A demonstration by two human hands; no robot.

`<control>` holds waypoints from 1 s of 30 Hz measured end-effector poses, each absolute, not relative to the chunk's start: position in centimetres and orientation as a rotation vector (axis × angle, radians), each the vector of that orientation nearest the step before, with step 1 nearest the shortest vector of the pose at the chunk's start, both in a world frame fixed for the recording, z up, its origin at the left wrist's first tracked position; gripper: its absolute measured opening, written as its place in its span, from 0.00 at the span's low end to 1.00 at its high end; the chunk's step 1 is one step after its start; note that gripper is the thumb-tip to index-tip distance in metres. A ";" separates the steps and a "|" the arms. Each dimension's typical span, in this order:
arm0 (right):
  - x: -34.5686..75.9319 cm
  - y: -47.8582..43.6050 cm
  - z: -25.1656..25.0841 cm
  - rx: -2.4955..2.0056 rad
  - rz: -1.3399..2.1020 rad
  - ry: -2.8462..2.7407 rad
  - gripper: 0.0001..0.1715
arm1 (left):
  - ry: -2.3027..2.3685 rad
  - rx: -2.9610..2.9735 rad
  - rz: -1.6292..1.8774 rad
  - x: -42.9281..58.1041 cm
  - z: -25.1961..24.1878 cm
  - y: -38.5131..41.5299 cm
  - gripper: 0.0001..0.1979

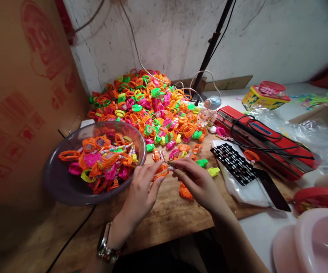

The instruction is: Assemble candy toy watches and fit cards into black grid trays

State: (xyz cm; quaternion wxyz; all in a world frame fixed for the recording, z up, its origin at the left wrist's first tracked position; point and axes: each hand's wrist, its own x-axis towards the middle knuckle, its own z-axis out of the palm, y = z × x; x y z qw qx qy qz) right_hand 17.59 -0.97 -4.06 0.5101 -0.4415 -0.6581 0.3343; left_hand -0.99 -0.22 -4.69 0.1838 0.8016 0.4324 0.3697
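My left hand curls its fingers and thumb around an orange toy watch, which is partly hidden. Close beside it, my right hand pinches a small, pale patterned tube between thumb and fingertips. To the left, a grey translucent bowl contains several toy watches in orange, pink and yellow, with thin patterned tubes among them. Behind my hands rises a big heap of bright toy watches. A few loose ones, such as an orange watch and a yellow watch, lie near my right hand.
A red sealing machine with a black cord lies to the right. In front of it are clear plastic bags under a black patterned sheet. Pink basins stand at lower right, a cardboard box at left. The wooden table ends before me.
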 end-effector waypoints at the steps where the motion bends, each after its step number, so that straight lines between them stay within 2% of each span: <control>1: 17.4 -1.1 -4.0 -1.079 0.768 -1.595 0.12 | 1.221 2.268 1.049 -0.9 -4.7 -0.3 0.20; 9: 16.8 -2.1 -4.4 -1.139 0.371 -1.794 0.16 | 1.216 2.307 1.050 -0.7 -4.8 -0.2 0.19; 15: 15.8 -2.3 -5.1 -1.321 -0.294 -2.096 0.17 | 1.213 2.272 1.043 -0.8 -5.1 -0.3 0.19; 19: 15.5 -2.3 -5.7 -1.434 -0.600 -2.270 0.12 | 1.228 2.224 0.970 -1.0 -5.8 -0.6 0.18; 23: 15.0 -1.7 -6.8 -1.326 -0.482 -2.382 0.14 | 1.290 2.223 0.870 -1.5 -6.2 -0.9 0.17; 27: 14.8 -2.7 -5.3 -1.301 -0.158 -2.167 0.14 | 1.447 2.321 0.875 -3.3 -5.0 -0.5 0.16; 30: 16.2 -5.2 -2.7 -1.203 0.369 -1.748 0.27 | 1.906 2.316 1.097 -5.4 -3.2 0.5 0.21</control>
